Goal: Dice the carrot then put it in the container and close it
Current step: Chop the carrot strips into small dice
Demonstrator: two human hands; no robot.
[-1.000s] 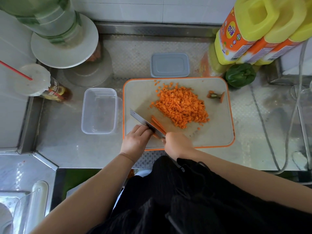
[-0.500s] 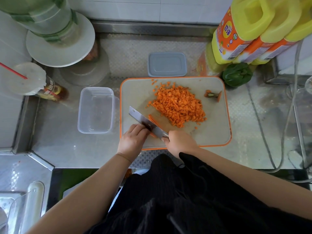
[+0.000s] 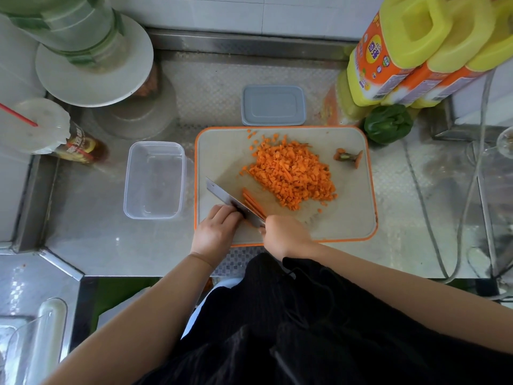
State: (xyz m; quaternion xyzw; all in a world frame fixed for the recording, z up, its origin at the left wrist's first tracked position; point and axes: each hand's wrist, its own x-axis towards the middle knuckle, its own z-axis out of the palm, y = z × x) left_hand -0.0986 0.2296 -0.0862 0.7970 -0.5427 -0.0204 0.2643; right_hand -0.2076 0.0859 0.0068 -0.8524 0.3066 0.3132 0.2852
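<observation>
A heap of diced carrot (image 3: 291, 173) lies in the middle of the orange-rimmed cutting board (image 3: 352, 207). A few carrot sticks (image 3: 253, 202) lie side by side at the board's near left, against the blade of a knife (image 3: 222, 195). My right hand (image 3: 286, 236) grips the knife's handle. My left hand (image 3: 215, 232) rests with curled fingers against the blade's left side, over the near end of the sticks, which it hides. A clear empty container (image 3: 154, 180) stands left of the board. Its grey lid (image 3: 273, 105) lies behind the board.
The carrot's stem end (image 3: 348, 157) sits at the board's far right. A green pepper (image 3: 387, 123) and yellow oil bottles (image 3: 416, 48) stand at the back right. A cup with a red straw (image 3: 36, 126), a jar and a big bottle fill the back left. Cables (image 3: 427, 212) run along the right.
The knife has shifted slightly leftward along the carrot sticks, leaving more of the sticks showing to the right of the blade. Both hands stay close together at the board's near edge.
</observation>
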